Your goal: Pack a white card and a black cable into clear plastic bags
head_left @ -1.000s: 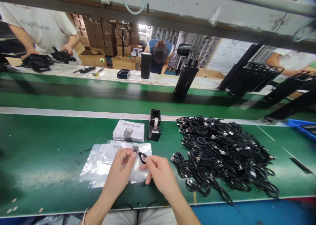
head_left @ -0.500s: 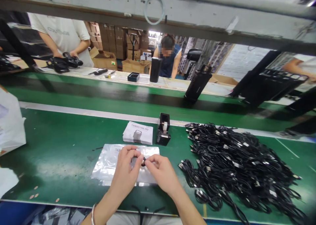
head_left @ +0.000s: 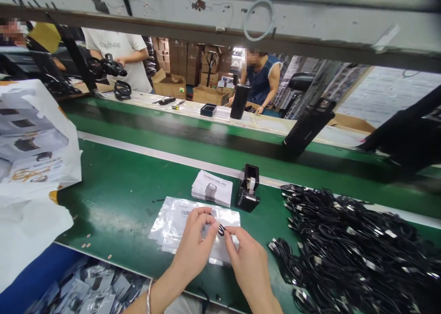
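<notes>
Black cable (head_left: pixel 221 231): over clear plastic bags (head_left: pixel 164 223) on green tabletop (head_left: pixel 117 180) | left hand (head_left: pixel 197 241): thumb and fingers pinched on it | right hand (head_left: pixel 248 258): fingertips gripping its loop | cable pile (head_left: pixel 358 249): to the right

The left hand (head_left: pixel 195 244) and right hand (head_left: pixel 250 260) hold a black cable (head_left: pixel 221 231) above clear bags (head_left: pixel 164 224) on the green worktop (head_left: pixel 120 190); leaflets (head_left: pixel 211 190) lie at twelve o'clock from it, a tape dispenser (head_left: pixel 247 199) at one, piled cables (head_left: pixel 354 240) at three.

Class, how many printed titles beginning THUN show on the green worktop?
2 titles: one on the paper stack beside the tape dispenser, one among the plastic bags, partly covered by the left hand. More may be hidden beneath.
</notes>
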Demonstrator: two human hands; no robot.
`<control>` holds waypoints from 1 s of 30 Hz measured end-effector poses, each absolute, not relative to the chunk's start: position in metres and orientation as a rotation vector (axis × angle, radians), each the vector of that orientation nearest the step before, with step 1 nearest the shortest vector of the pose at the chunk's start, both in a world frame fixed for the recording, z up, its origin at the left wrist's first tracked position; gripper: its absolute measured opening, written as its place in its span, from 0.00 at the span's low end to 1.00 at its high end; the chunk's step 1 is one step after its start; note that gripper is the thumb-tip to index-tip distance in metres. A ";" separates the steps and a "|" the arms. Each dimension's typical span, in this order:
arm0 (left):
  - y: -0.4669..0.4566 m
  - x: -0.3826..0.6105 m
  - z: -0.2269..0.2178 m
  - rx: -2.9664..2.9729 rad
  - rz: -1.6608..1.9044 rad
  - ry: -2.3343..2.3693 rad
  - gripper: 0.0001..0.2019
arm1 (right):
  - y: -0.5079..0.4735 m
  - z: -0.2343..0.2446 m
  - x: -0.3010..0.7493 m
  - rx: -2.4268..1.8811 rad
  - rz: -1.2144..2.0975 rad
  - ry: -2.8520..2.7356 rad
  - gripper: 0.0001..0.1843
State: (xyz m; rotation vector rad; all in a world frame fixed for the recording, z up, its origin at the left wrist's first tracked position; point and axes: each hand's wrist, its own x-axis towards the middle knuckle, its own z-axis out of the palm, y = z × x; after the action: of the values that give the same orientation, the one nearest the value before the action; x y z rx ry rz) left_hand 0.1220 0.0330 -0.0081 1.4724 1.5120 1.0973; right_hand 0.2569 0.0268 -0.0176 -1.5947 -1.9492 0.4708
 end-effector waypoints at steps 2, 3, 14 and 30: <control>0.032 0.123 -0.008 1.473 1.097 1.516 0.07 | 0.027 -0.022 0.255 -1.540 0.448 -2.008 0.12; 0.031 0.123 -0.008 1.479 1.103 1.521 0.07 | 0.027 -0.024 0.254 -1.498 0.476 -2.056 0.12; 0.033 0.114 0.014 1.319 1.306 1.530 0.05 | 0.045 -0.004 0.239 -1.022 0.877 -2.352 0.15; 0.047 0.062 0.062 0.750 1.502 1.157 0.15 | 0.083 0.104 0.204 -0.885 0.477 -2.892 0.08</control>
State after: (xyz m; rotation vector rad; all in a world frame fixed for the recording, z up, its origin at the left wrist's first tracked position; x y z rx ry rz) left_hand 0.0625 0.0466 0.0624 0.7497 1.1570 1.5020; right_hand 0.2038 0.0831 0.1035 -0.8855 -2.8918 0.4771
